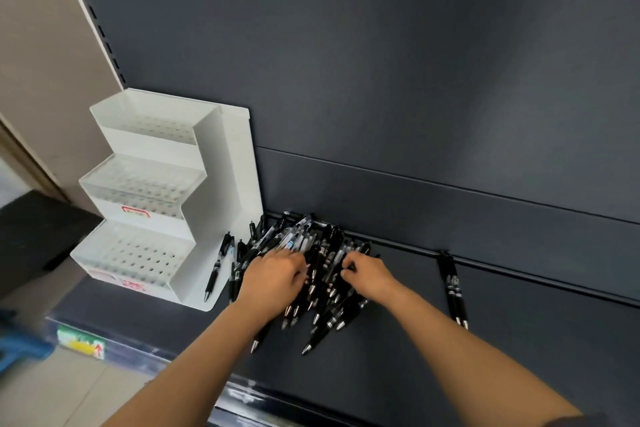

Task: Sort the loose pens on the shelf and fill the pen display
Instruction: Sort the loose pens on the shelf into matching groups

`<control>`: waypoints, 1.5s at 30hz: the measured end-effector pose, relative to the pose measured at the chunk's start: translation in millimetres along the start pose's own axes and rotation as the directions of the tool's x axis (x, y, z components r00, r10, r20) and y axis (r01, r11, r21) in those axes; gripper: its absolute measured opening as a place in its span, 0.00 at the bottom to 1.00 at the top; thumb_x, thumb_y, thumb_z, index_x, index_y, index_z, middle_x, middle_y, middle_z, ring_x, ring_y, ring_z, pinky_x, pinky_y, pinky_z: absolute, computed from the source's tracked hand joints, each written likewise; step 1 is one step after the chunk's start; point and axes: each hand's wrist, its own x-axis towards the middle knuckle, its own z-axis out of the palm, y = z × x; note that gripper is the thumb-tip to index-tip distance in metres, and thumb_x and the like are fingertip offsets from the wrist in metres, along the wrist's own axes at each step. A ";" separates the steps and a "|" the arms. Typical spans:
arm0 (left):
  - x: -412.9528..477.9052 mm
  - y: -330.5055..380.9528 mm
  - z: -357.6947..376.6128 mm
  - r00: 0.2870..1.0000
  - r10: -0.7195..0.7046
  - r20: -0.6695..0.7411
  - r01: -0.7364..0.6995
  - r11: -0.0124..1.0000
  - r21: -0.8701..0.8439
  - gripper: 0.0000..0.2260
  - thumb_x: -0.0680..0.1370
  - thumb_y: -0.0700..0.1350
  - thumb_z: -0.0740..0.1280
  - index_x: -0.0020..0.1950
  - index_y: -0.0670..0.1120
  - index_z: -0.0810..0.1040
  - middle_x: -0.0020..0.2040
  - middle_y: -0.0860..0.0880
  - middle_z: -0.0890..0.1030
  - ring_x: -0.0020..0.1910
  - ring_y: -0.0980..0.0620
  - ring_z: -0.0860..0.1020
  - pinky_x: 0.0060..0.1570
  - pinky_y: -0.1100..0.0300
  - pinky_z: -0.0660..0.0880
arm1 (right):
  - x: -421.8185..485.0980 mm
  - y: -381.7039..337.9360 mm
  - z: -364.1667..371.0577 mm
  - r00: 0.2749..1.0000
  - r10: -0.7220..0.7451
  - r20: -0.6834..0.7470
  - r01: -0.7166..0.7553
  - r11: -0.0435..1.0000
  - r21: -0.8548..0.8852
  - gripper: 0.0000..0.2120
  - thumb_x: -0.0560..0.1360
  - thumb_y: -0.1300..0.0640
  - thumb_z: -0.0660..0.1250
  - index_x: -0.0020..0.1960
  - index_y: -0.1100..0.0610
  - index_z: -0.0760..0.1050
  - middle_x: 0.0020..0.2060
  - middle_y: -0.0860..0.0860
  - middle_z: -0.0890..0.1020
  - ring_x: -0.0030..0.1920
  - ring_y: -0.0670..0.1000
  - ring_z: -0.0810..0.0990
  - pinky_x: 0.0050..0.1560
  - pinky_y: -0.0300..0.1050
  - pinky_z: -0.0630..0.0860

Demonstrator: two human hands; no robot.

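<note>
A dark back panel (381, 62) rose behind a dark shelf (398, 357). At the shelf's left end stood the white pen display (221, 184), three stepped tiers of holes with no pens showing in them, its back against the panel. Just to its right, a pile of pens (322, 291), black and clear-barrelled, lay heaped on the shelf, reaching back to the panel. The left hand (273, 276) rested knuckles-up on the pile's left side, fingers bent down among the pens; whether it gripped any could not be told. The right hand (369, 272) had its fingers curled, pinching pens at the pile's right side. Two black pens (453, 291) lay side by side well to the right. One loose pen (216, 267) lay touching the display's base.
</note>
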 end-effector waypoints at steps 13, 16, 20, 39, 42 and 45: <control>16.0 50.0 22.3 0.982 0.106 0.159 -0.100 0.994 -0.044 0.09 0.78 0.48 0.60 0.55 0.49 0.75 0.55 0.50 0.77 0.58 0.48 0.74 0.53 0.56 0.72 | -22.9 32.4 -22.5 0.969 0.171 -0.180 -0.134 0.970 0.201 0.12 0.74 0.58 0.68 0.53 0.52 0.69 0.37 0.50 0.74 0.43 0.58 0.81 0.45 0.55 0.81; 18.9 74.5 34.6 0.954 0.114 0.277 -0.105 0.993 -0.047 0.09 0.79 0.48 0.60 0.56 0.46 0.74 0.57 0.47 0.76 0.58 0.45 0.75 0.52 0.53 0.73 | -38.0 47.5 -28.0 0.960 0.236 -0.151 -0.192 0.946 0.261 0.27 0.73 0.60 0.69 0.69 0.53 0.64 0.44 0.54 0.77 0.45 0.58 0.82 0.40 0.51 0.82; 18.2 97.5 46.8 0.943 0.083 0.321 -0.108 0.992 0.059 0.11 0.79 0.46 0.61 0.60 0.44 0.72 0.60 0.44 0.74 0.59 0.42 0.76 0.53 0.50 0.74 | -52.2 62.5 -27.0 0.954 0.267 -0.133 -0.224 0.936 0.272 0.28 0.73 0.60 0.70 0.70 0.57 0.65 0.51 0.60 0.79 0.48 0.58 0.82 0.41 0.53 0.82; 65.6 165.5 77.1 0.904 -0.041 0.426 0.113 0.983 -0.143 0.10 0.76 0.47 0.61 0.52 0.42 0.75 0.53 0.40 0.79 0.52 0.39 0.79 0.50 0.52 0.75 | -85.1 139.2 -73.2 0.831 0.447 -0.332 -0.399 0.894 0.206 0.13 0.76 0.57 0.59 0.59 0.53 0.75 0.51 0.55 0.81 0.51 0.59 0.80 0.46 0.45 0.75; 78.5 178.4 85.0 0.902 -0.039 0.429 0.147 0.964 -0.222 0.09 0.77 0.47 0.61 0.50 0.42 0.75 0.49 0.40 0.81 0.46 0.40 0.81 0.49 0.50 0.79 | -82.7 157.1 -76.6 0.829 0.459 -0.319 -0.420 0.888 0.188 0.13 0.79 0.57 0.58 0.61 0.54 0.73 0.54 0.56 0.80 0.52 0.59 0.80 0.45 0.45 0.74; 85.8 186.5 92.6 0.905 -0.037 0.424 0.176 0.939 -0.295 0.09 0.77 0.45 0.62 0.55 0.42 0.73 0.49 0.39 0.80 0.47 0.39 0.81 0.46 0.48 0.80 | -76.5 166.3 -74.4 0.868 0.415 -0.273 -0.372 0.907 0.198 0.13 0.78 0.59 0.61 0.61 0.58 0.74 0.55 0.58 0.80 0.55 0.59 0.79 0.51 0.47 0.76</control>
